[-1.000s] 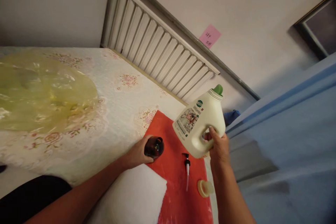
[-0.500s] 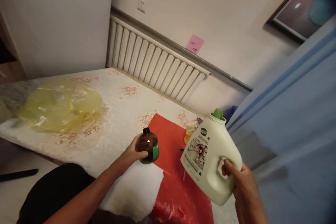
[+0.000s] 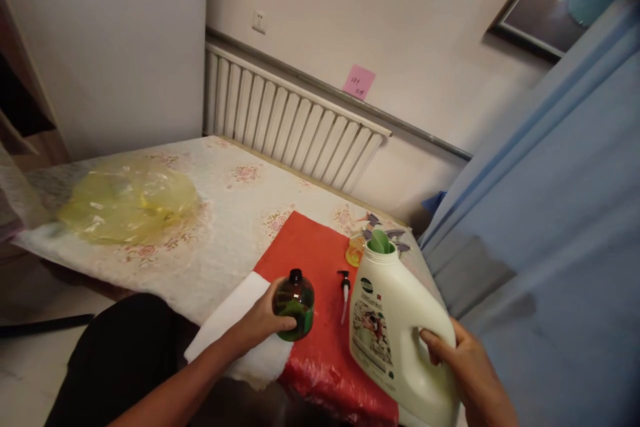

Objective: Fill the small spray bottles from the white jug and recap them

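Observation:
My left hand (image 3: 270, 317) is closed round a small dark brown bottle (image 3: 295, 300), its narrow neck uncapped and a green tint low on its side. My right hand (image 3: 463, 360) grips the handle of a large pale green detergent jug (image 3: 387, 320), whose wide mouth has a green spout (image 3: 380, 241) inside. The jug leans a little, mouth toward the upper left, apart from the bottle. Between the two lies a black pump dispenser head (image 3: 345, 283) with a pale tube, on a red sheet (image 3: 305, 247).
A white cloth (image 3: 230, 317) lies beside the red sheet on the flowered tablecloth (image 3: 225, 213). At the left rests a yellow plastic bag (image 3: 130, 203). A small yellow item (image 3: 355, 252) sits behind the jug. A radiator (image 3: 290, 120) runs along the wall; a blue curtain (image 3: 540, 213) hangs at right.
The jug has moved down and slightly left, while the bottle has shifted right and down. The black pump head, mostly hidden behind the jug before, now shows. The camera view has shifted slightly.

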Action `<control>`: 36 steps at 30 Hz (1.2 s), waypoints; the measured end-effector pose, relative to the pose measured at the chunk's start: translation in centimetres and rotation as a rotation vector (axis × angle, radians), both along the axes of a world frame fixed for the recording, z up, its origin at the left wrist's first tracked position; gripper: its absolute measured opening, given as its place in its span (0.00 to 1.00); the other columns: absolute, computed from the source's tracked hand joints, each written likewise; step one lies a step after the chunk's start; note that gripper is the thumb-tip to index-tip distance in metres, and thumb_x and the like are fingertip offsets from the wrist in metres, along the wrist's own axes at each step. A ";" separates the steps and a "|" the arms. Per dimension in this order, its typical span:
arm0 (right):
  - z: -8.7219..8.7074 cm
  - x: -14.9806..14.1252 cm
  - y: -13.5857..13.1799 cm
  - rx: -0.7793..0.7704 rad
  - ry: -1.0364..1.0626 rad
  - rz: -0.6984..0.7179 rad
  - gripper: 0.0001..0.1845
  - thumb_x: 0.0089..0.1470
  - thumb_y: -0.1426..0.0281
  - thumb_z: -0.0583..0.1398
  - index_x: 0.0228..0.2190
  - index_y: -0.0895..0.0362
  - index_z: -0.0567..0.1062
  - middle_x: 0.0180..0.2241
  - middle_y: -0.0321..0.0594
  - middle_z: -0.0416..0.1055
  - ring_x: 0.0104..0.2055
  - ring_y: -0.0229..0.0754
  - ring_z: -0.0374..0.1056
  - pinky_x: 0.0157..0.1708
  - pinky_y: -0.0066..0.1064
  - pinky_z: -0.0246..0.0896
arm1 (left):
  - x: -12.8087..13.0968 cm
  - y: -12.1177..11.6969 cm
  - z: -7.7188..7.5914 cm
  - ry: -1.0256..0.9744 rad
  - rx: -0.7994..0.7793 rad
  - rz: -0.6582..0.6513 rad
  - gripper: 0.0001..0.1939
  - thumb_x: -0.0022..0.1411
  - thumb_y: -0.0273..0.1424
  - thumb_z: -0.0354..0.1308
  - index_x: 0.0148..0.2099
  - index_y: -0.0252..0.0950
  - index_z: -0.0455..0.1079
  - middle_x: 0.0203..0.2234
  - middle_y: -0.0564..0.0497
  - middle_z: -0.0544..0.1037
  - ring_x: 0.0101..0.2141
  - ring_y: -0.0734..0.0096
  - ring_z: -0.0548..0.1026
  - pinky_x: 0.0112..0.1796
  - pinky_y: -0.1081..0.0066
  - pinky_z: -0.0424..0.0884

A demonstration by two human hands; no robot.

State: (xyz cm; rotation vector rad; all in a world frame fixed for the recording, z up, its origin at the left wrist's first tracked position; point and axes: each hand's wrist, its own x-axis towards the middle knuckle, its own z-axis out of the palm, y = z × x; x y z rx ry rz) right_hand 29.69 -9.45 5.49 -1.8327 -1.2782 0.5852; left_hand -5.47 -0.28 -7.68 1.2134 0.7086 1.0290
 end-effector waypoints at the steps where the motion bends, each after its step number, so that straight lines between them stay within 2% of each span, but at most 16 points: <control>1: 0.1 0.0 -0.2 -0.018 -0.013 0.003 0.19 0.33 0.54 0.68 0.18 0.57 0.73 0.13 0.34 0.65 0.19 0.39 0.60 0.21 0.28 0.54 | 0.1 0.2 -0.1 0.025 0.006 0.006 0.41 0.44 0.28 0.67 0.60 0.40 0.55 0.53 0.45 0.73 0.52 0.56 0.73 0.54 0.57 0.67; 6: 0.5 -1.1 -0.7 -0.114 -0.045 0.008 0.20 0.32 0.55 0.67 0.25 0.57 0.79 0.12 0.32 0.64 0.18 0.40 0.60 0.21 0.29 0.55 | 0.5 2.0 -0.4 0.108 0.096 0.027 0.41 0.43 0.28 0.67 0.59 0.40 0.55 0.55 0.45 0.71 0.55 0.55 0.71 0.56 0.56 0.66; 11: 0.7 -2.4 -0.4 -0.196 -0.080 -0.015 0.20 0.32 0.54 0.66 0.26 0.56 0.79 0.12 0.32 0.64 0.18 0.40 0.60 0.21 0.29 0.56 | 0.0 4.7 -0.7 0.221 0.161 0.056 0.41 0.43 0.27 0.68 0.59 0.37 0.56 0.55 0.43 0.72 0.55 0.51 0.70 0.55 0.56 0.66; 14: 0.7 -3.1 0.2 -0.268 -0.102 -0.007 0.21 0.32 0.53 0.65 0.27 0.56 0.79 0.14 0.33 0.67 0.18 0.39 0.60 0.21 0.29 0.57 | -0.6 6.5 -0.8 0.271 0.171 0.061 0.41 0.42 0.27 0.68 0.59 0.37 0.57 0.53 0.43 0.73 0.54 0.51 0.71 0.54 0.55 0.67; 19: 0.8 -4.5 1.5 -0.354 -0.172 0.099 0.21 0.42 0.53 0.62 0.31 0.57 0.78 0.23 0.35 0.72 0.22 0.38 0.63 0.23 0.27 0.59 | -1.7 9.3 -1.4 0.308 0.163 0.040 0.42 0.41 0.27 0.68 0.60 0.38 0.58 0.53 0.45 0.74 0.52 0.52 0.73 0.53 0.56 0.69; 22: 1.1 -5.6 2.5 -0.407 -0.204 0.126 0.21 0.44 0.52 0.61 0.31 0.57 0.76 0.24 0.35 0.71 0.22 0.37 0.63 0.22 0.27 0.59 | -2.3 11.0 -2.3 0.313 0.207 0.055 0.42 0.42 0.28 0.68 0.60 0.38 0.58 0.53 0.44 0.73 0.53 0.51 0.72 0.54 0.56 0.68; 27: 1.4 -7.2 4.5 -0.474 -0.264 0.149 0.22 0.45 0.51 0.60 0.31 0.57 0.74 0.24 0.34 0.69 0.22 0.37 0.63 0.22 0.27 0.59 | -3.1 13.1 -4.6 0.367 0.232 0.056 0.47 0.39 0.23 0.66 0.62 0.38 0.55 0.57 0.42 0.68 0.58 0.50 0.66 0.58 0.55 0.63; 31: 1.3 -8.6 6.1 -0.505 -0.315 0.171 0.22 0.45 0.49 0.60 0.29 0.57 0.73 0.23 0.34 0.67 0.21 0.37 0.62 0.20 0.26 0.57 | -3.3 13.6 -6.0 0.407 0.242 0.031 0.48 0.38 0.23 0.66 0.63 0.38 0.55 0.58 0.42 0.67 0.59 0.47 0.64 0.58 0.52 0.61; 36: 1.6 -10.4 8.0 -0.513 -0.369 0.194 0.23 0.44 0.49 0.60 0.30 0.57 0.73 0.23 0.34 0.66 0.21 0.36 0.60 0.19 0.26 0.57 | -3.5 13.6 -7.0 0.431 0.254 -0.003 0.52 0.39 0.25 0.67 0.67 0.39 0.50 0.63 0.40 0.61 0.62 0.45 0.60 0.60 0.51 0.58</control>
